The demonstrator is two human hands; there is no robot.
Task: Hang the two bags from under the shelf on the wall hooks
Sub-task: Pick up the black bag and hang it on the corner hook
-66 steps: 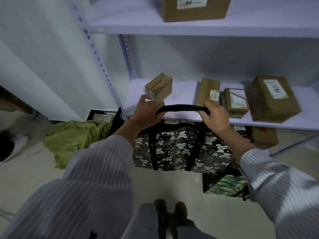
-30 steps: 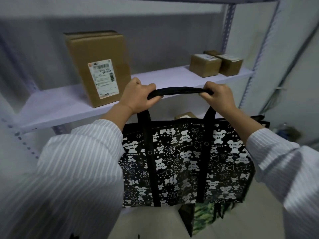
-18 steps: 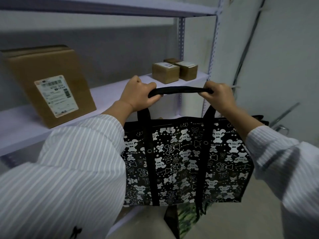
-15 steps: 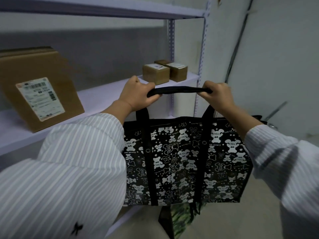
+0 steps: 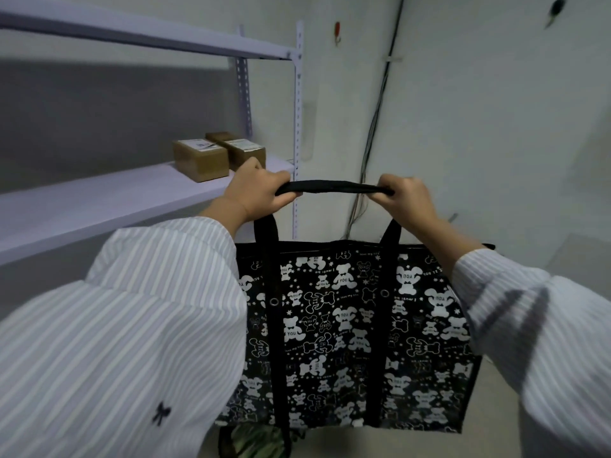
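Observation:
A black bag with white bear prints [image 5: 347, 332] hangs in the air from its black handle [image 5: 334, 187]. My left hand [image 5: 256, 190] grips the handle's left end and my right hand [image 5: 408, 201] grips its right end. A green-patterned second bag [image 5: 254, 442] peeks out below the black bag at the bottom edge, mostly hidden. High on the white wall are a red hook [image 5: 337, 30] and, further right, a dark hook [image 5: 555, 10]. Both hooks are bare and well above the handle.
A white metal shelf unit [image 5: 99, 200] stands at the left, its slotted upright [image 5: 298, 127] just behind my left hand. Two small cardboard boxes [image 5: 218, 155] sit on the shelf's right end. Cables [image 5: 373, 127] run down the wall between the hooks.
The bag has been lifted off the floor from under the shelf. The view has swung right, away from the shelf and toward the wall with the hooks. Both hands have kept their grip on the handle.

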